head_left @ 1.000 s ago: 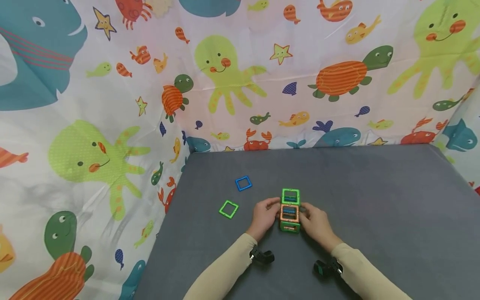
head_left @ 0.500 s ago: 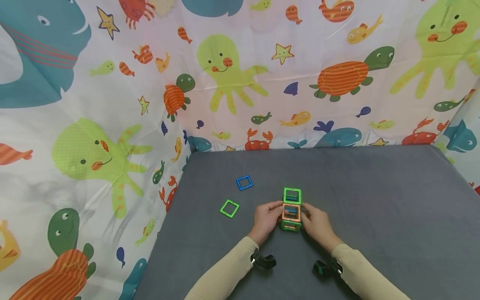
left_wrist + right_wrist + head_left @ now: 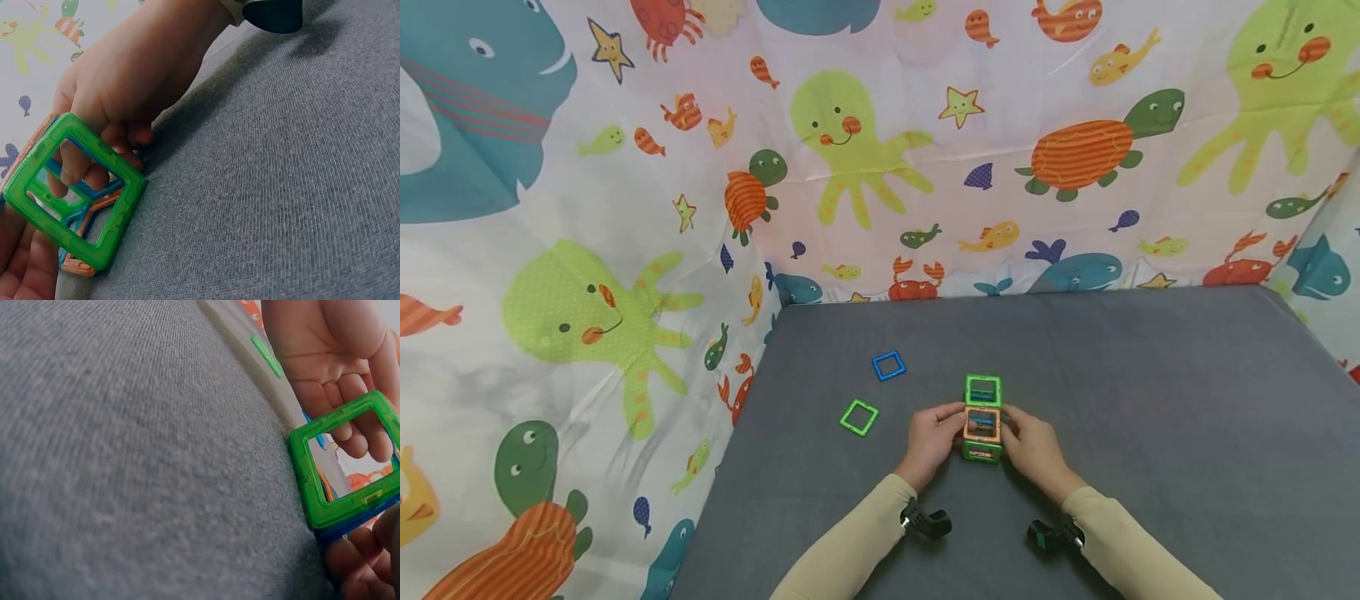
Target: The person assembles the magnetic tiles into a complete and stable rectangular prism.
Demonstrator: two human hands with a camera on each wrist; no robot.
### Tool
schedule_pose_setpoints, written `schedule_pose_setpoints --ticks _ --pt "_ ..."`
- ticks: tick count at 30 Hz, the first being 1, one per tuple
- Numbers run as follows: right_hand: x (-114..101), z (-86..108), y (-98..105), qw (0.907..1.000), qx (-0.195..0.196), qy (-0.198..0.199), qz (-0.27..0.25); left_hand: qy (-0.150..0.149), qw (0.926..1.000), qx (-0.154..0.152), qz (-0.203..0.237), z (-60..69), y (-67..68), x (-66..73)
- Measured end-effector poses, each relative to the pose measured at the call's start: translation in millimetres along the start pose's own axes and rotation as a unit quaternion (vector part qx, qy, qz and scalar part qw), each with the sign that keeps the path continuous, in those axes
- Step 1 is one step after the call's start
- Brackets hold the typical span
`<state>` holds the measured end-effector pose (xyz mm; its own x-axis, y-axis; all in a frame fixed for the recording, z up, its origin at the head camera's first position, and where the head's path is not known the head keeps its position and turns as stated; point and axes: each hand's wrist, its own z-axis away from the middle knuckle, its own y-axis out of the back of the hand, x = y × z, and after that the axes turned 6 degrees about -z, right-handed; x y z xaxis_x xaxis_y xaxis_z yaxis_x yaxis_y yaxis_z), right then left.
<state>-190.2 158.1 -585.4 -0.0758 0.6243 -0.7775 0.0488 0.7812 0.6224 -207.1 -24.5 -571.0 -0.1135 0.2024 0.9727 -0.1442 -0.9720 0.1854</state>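
Note:
A small block of joined magnetic square frames (image 3: pixel 982 439) stands on the grey cloth in the head view, green at its far end, orange on top and green towards the person. The left hand (image 3: pixel 931 442) holds its left side, and the right hand (image 3: pixel 1037 454) holds its right side. Through the green front frame (image 3: pixel 112 240) in the left wrist view, fingertips of the left hand (image 3: pixel 134 72) show bent against the block. Blue and orange frames sit behind it. In the right wrist view the right hand (image 3: pixel 369 556) is partly cut off beside the green frame (image 3: pixel 304 481).
Two loose frames lie flat left of the block: a blue one (image 3: pixel 877 371) farther back and a green one (image 3: pixel 848 411) nearer the left hand. A patterned curtain (image 3: pixel 880 250) borders the grey surface (image 3: pixel 1150 400) at the back and sides.
The view has shifted slightly. Both hands stay at the sides of the block, and no frame has visibly been moved.

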Motion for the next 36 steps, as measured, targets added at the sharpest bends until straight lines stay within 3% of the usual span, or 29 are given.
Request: schedule_pose_setpoints --ticks 9,12,14,17,19,21,24,26,28,33,36 --pt "1 -1.1 4 0.9996 -0.012 -0.016 -0.021 -0.012 0.9998 0.016 -0.003 -13.3 8.9 2.4" --pt "1 -1.4 4 0.9992 -0.018 -0.023 -0.025 -0.04 0.9974 0.03 -0.052 -21.7 18.4 5.6" --pt "2 -1.8 4 0.9993 -0.02 -0.022 -0.024 -0.068 0.9899 0.048 -0.115 -28.6 26.3 8.3" --pt "2 -1.8 4 0.9991 -0.02 -0.026 -0.028 -0.114 0.9658 0.071 -0.222 -41.9 39.5 12.2" --pt "3 -1.8 4 0.9988 -0.023 -0.03 -0.032 -0.145 0.9418 0.079 -0.293 -53.2 48.3 14.0" --pt "3 -1.7 4 0.9981 -0.028 -0.037 -0.04 -0.155 0.9161 0.079 -0.361 -65.6 56.8 15.8" --pt "4 -1.8 4 0.9974 -0.035 -0.041 -0.048 -0.139 0.8755 0.068 -0.458 -84.6 68.2 17.0" --pt "4 -1.7 4 0.9971 -0.036 -0.041 -0.052 -0.106 0.8575 0.052 -0.501 -95.0 73.8 18.2" --pt "4 -1.6 5 0.997 -0.037 -0.041 -0.054 -0.077 0.843 0.034 -0.531 -103.6 77.5 18.0" --pt "6 -1.4 6 0.9966 -0.04 -0.039 -0.06 -0.027 0.8189 -0.008 -0.573 -113.0 81.8 17.8" --pt "7 -1.9 5 0.9969 -0.038 -0.036 -0.058 -0.021 0.812 -0.019 -0.583 -113.7 83.2 17.4"
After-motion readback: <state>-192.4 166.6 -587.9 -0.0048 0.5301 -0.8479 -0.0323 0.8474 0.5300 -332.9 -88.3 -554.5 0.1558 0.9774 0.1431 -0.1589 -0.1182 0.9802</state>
